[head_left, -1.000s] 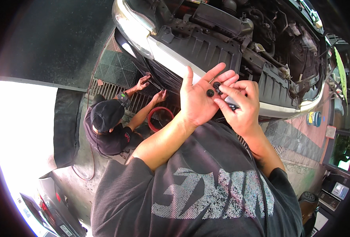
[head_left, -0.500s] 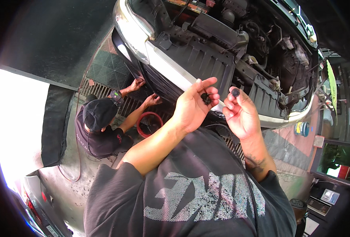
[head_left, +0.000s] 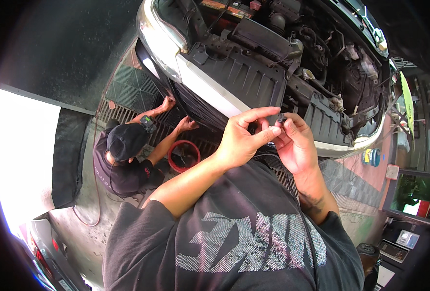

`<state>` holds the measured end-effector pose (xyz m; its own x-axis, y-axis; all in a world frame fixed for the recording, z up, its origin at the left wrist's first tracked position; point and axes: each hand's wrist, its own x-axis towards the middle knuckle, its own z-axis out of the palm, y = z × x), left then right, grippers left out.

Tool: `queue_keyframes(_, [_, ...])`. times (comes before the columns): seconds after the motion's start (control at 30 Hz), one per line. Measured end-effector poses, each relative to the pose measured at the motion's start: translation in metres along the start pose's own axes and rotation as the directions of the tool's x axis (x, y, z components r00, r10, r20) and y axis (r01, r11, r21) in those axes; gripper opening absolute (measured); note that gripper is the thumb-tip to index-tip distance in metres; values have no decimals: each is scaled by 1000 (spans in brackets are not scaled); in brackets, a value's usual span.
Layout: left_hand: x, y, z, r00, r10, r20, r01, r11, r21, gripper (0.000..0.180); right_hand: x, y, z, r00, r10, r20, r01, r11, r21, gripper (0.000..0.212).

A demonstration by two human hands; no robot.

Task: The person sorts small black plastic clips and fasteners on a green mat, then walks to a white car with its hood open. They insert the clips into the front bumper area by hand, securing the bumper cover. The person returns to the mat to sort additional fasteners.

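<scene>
Apparent step: handling a small black clip [head_left: 282, 118]. The right hand [head_left: 297, 147] pinches it; the left hand [head_left: 240, 141] curls alongside (grip cannot be told). The next move calls for steadiness.

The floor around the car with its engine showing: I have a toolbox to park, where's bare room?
Bare concrete lies between the grey car and the wearer's shirt; bare tiles between the right arm and blue bucket. Crowded: left of the bumper, around the co-worker.
</scene>
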<state>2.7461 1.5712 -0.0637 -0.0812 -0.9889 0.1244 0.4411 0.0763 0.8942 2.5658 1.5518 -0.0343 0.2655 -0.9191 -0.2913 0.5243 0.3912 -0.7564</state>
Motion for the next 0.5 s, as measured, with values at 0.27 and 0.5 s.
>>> queue_keyframes(0.27, [3,-12,-14,976,-196,89,215,921,-325,34,-6,-8,1,990,-104,98,125,960,-249,20])
queue_keyframes(0.5, [2,-18,-21,960,-221,174,277,852,-445,26,-4,-17,5,989,-80,127,118,938,-327,18])
